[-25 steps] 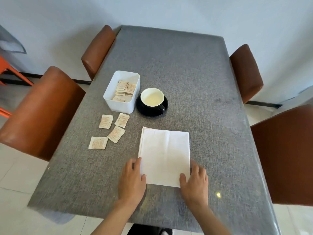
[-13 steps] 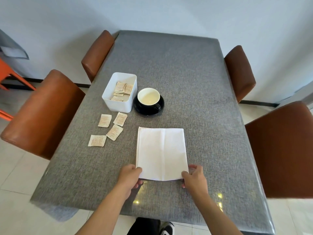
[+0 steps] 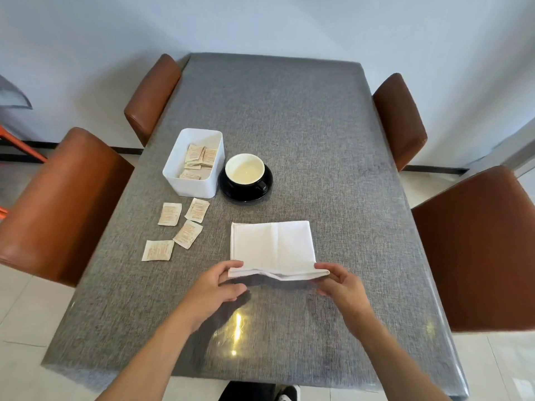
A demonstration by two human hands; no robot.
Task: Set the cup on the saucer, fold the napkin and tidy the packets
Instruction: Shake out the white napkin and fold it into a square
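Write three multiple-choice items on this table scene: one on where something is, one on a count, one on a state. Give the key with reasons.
1. Where is the cup?
A. on the black saucer
B. inside the white box
C. on the napkin

2. How many loose packets lie on the table outside the white box?
A. two
B. four
C. six

3. What is the state of the napkin?
A. rolled into a tube
B. lying fully flat, untouched
C. near edge lifted, pinched at both corners

Key:
1 A, the cup sits within the saucer's rim, right of the box.
2 B, four packets lie between the box and the napkin.
3 C, the left hand and right hand each grip a near corner, raised off the cloth.
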